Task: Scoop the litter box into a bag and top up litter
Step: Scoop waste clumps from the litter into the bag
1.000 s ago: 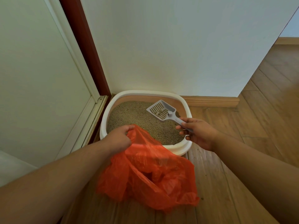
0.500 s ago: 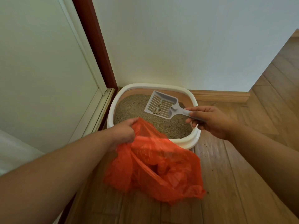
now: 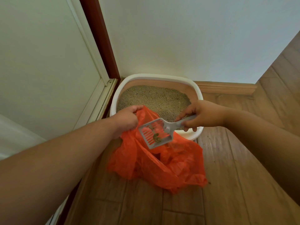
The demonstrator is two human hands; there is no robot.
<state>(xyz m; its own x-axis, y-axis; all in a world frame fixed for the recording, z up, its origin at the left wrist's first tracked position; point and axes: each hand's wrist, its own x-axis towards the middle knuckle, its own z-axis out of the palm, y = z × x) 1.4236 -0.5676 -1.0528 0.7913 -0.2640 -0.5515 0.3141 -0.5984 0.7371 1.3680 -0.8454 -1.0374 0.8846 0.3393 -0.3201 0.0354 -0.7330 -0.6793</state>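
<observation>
Our left hand [image 3: 128, 120] grips the orange bag [image 3: 170, 164] rim; our right hand [image 3: 201, 114] grasps the scoop [image 3: 155, 133] handle. Clumps [image 3: 156, 138] sit in the scoop above the bag.

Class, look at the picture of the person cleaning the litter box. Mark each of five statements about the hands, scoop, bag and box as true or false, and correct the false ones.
1. The right hand holds the scoop by its handle. True.
2. The scoop is empty. False: a few clumps lie in it.
3. The left hand grips the edge of the orange bag. True.
4. The scoop's head is over the litter in the litter box. False: it is over the bag's opening.
5. The bag hangs from a hook on the wall. False: it is held up by the left hand and sags onto the wooden floor.
</observation>
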